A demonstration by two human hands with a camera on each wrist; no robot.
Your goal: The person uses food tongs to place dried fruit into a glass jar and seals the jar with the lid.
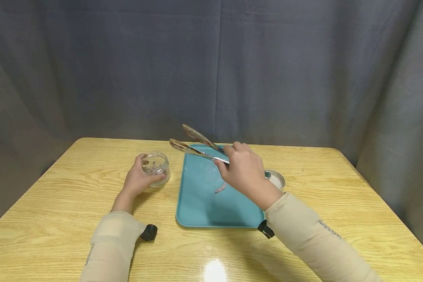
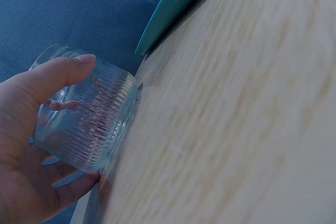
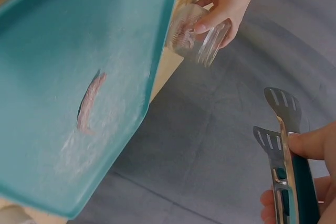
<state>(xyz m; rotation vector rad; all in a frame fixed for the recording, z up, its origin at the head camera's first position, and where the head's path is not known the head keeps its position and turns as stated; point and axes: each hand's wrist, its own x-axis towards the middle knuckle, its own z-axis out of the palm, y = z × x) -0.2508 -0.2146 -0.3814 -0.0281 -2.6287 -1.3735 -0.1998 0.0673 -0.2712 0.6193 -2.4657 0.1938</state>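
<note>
My left hand grips a clear glass jar that stands on the table left of the tray, thumb on one side and fingers round the other. In the left wrist view, the ribbed jar has several thin pinkish strips inside. Above the tray, my right hand holds metal serving tongs with slotted ends. Those ends are spread apart, point toward the upper left and have nothing visible between them. One curved pinkish strip lies on the teal tray.
A round lid lies at the tray's right edge, partly hidden behind my right hand. The wooden table extends around the tray. Grey curtains hang behind it and at both sides.
</note>
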